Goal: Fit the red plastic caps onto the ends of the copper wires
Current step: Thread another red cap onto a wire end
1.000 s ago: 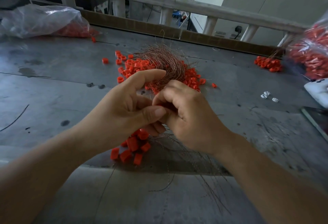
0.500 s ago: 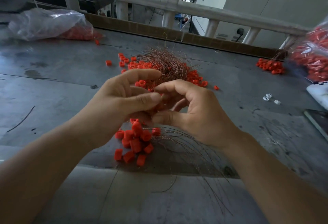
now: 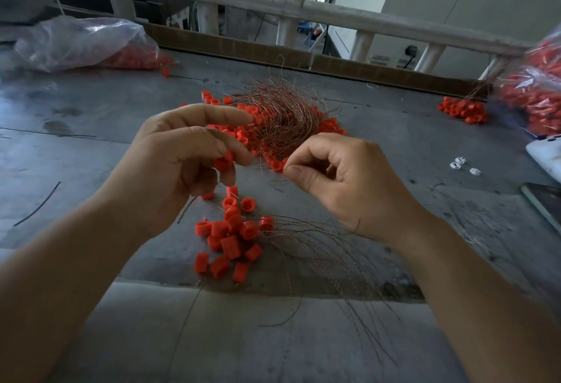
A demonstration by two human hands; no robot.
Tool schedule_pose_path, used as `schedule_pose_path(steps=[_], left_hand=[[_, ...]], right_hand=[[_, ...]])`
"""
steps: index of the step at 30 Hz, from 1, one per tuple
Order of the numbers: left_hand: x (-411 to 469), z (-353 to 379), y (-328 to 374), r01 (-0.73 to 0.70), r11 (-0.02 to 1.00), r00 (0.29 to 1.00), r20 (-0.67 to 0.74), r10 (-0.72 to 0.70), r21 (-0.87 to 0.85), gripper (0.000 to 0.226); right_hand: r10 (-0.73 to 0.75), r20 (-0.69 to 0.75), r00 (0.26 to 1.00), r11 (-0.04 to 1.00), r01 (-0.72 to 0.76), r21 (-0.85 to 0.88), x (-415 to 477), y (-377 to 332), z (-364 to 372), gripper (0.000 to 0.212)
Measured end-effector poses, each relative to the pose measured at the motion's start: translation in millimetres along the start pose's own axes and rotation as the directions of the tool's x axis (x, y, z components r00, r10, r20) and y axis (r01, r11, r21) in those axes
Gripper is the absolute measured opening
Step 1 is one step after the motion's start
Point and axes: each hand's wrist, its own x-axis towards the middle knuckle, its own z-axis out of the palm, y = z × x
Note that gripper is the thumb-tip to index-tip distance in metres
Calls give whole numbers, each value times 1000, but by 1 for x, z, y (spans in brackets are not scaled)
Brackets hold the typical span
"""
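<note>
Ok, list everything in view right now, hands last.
copper wire tangle: one, copper, table's far centre
loose red caps: many, red, around the tangle
capped wires: one bunch, red and copper, near centre
small cap pile: one, red, far right
bags of caps: two, clear, far left and right edge
white pieces: three, white, right
white object: one, white, right edge
phone: one, dark, right edge
left hand: holds a red cap
right hand: pinches a thin wire

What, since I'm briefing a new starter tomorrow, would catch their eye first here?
Mid-frame, the left hand holds a red cap while the right hand pinches a thin wire. Behind them a tangle of copper wire lies on loose red caps; below them sits a cluster of capped wires.
</note>
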Motion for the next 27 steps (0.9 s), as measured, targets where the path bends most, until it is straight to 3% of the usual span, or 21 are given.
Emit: schedule_pose_path(steps=[9,12,15,18,23,27], left_hand=[[14,-12,-10,85,967,936,-353,6,240,26],[19,-17,-18,115,891,904,-419,89,439,30],[22,-16,-28,132,691,911,-361,198,711,27],[28,-21,-37,144,486,949,-260,178,862,36],[38,-29,-47,145,351,980,-183,76,925,50],[45,-31,-56,212,248,977,-205,-55,945,50]], right_hand=[[84,262,961,990,-50,-134,-3,2,11,7],[137,321,937,981,-83,-177,-4,3,10,10],[184,348,919,978,-135,-161,-5,4,7,18],[197,323,926,976,-152,-159,-4,6,3,28],[222,257,940,968,-181,-175,-2,10,-2,22],[241,250,938,960,-193,-201,-2,11,-1,17]])
